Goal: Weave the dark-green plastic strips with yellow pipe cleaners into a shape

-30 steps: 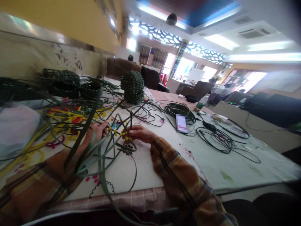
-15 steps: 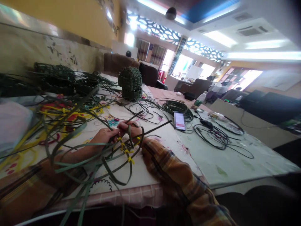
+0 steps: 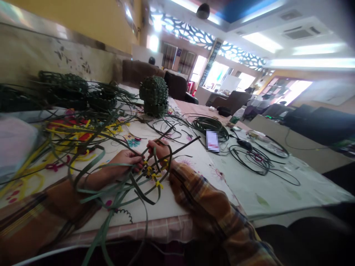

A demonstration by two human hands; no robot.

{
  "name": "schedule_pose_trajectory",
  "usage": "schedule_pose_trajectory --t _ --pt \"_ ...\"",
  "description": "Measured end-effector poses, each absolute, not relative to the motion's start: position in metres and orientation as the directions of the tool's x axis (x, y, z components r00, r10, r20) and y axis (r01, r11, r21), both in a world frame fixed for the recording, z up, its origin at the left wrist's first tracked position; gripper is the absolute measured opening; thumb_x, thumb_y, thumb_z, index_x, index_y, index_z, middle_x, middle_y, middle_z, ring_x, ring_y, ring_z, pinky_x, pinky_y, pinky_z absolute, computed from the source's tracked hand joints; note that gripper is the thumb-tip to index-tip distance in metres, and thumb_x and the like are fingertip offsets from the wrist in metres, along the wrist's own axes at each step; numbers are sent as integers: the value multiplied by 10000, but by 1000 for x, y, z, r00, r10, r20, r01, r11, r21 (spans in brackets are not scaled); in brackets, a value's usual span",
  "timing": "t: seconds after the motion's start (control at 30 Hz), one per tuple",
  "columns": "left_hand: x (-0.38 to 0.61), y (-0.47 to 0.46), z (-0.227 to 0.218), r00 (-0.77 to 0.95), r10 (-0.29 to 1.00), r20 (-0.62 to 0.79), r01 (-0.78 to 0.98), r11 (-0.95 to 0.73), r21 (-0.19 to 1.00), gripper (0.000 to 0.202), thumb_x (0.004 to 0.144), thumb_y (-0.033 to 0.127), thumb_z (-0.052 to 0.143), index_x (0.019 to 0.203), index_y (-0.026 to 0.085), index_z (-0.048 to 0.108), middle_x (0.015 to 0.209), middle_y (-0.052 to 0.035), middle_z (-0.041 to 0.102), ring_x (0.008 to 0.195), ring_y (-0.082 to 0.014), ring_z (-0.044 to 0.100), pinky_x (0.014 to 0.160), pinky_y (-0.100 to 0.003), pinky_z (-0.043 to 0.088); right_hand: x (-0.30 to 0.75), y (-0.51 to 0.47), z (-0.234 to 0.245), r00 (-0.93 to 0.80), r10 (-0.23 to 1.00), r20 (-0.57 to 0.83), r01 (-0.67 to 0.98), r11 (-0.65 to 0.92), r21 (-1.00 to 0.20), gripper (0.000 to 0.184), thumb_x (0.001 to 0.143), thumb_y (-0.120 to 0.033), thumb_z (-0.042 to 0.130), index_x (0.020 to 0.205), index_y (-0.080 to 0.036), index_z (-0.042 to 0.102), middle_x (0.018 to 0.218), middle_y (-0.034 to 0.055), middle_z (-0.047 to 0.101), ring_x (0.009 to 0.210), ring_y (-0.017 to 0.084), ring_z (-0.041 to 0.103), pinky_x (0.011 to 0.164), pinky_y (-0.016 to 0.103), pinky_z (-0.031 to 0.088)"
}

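Hands are meeting over the worktop [image 3: 177, 207]: your left hand [image 3: 124, 159] and right hand [image 3: 161, 150] are both pinching flat dark-green weaving strips [image 3: 138, 181] bound with small yellow ties [image 3: 155, 177]. Keep fingers pressing close beside each crossing.

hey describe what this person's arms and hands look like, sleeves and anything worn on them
Both hands are bare, with no gloves and no visible rings or watch. The right hand comes out of a long plaid sleeve in orange-brown, with yellow and dark stripes crossing it, reaching to the wrist. The left hand has the same plaid sleeve pushed up, leaving the forearm uncovered. The fabric looks soft and loosely creased.
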State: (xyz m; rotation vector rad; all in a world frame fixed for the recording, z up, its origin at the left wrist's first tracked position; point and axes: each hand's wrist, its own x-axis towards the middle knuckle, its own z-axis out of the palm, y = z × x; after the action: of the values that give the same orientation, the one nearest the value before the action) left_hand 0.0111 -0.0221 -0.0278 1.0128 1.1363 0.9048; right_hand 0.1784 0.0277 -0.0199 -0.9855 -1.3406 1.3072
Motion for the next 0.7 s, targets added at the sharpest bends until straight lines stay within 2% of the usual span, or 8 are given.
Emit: schedule_pose_trajectory --t 0.1,0.23,0.43,0.57,0.63,0.7 --pt "13 -22 -24 157 946 -285 -51 295 954 252 631 244 841 775 102 691 652 -63 673 558 -155 617 498 -238 485 178 25 -19 -167 980 109 -66 99 -993 267 784 -393 644 678 -148 645 515 -16 576 420 96 530 413 219 463" --pt "11 -23 -24 192 946 -261 -5 267 964 307 603 272 855 814 101 711 642 -51 670 515 -144 589 471 -238 461 179 22 -17 -150 983 104 -41 99 -994 263 790 -381 627 653 -156 637 502 -13 569 408 100 519 400 224 450" --pt "9 -25 -16 179 969 -173 86 159 983 311 587 249 824 850 120 720 679 -57 709 592 -188 641 520 -252 476 178 25 -19 -177 980 95 -68 84 -994 263 793 -386 654 671 -153 640 505 -16 569 418 93 515 408 212 454" --pt "10 -24 -13 128 971 -203 66 196 978 201 578 191 802 739 115 710 627 -57 700 557 -171 629 555 -250 476 181 31 -23 -328 943 48 -145 0 -989 345 773 -480 706 716 -147 635 549 -7 604 456 104 558 465 229 508" --pt "11 -23 -15 112 966 -233 28 231 972 179 597 175 792 743 108 714 613 -58 696 537 -159 614 539 -240 462 186 33 -25 -471 882 13 -159 -70 -985 395 771 -527 716 768 -138 649 603 15 646 494 115 596 490 229 518" --pt "11 -23 -15 92 963 -252 -32 256 966 158 627 149 774 764 96 715 608 -60 694 523 -145 599 525 -232 452 192 34 -27 -616 787 -35 -149 -160 -976 392 769 -508 739 841 -130 666 691 42 692 558 124 635 527 222 526"
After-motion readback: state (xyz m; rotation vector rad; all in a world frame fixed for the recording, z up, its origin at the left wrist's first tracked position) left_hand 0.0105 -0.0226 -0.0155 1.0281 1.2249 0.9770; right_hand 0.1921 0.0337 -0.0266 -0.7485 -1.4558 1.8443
